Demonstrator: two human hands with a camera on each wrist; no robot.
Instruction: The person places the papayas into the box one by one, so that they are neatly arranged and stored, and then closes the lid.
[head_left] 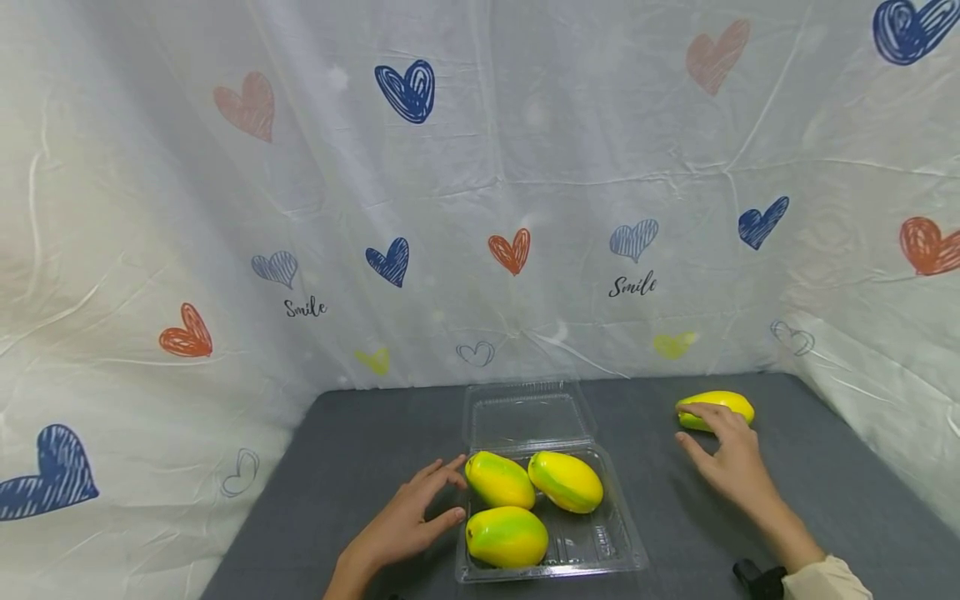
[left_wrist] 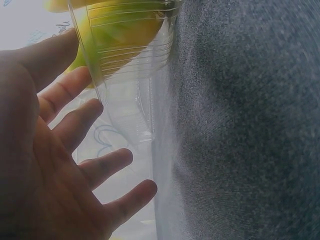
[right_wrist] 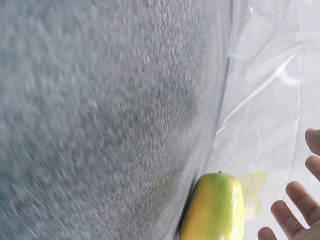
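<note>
A clear plastic clamshell box lies with its lid folded back. Inside it are a papaya at back left, another papaya at back right and a third papaya in front, all yellow-green. My left hand is at the box's left side, fingers spread, fingertips right at the rim in the left wrist view. To the right, my right hand reaches over a fourth, loose papaya, its fingers extended. The right wrist view shows these fingers apart from the papaya.
The dark grey table carries the box and the loose papaya. A white curtain printed with hearts hangs behind it and along both sides. A black wrist strap shows beside the right sleeve.
</note>
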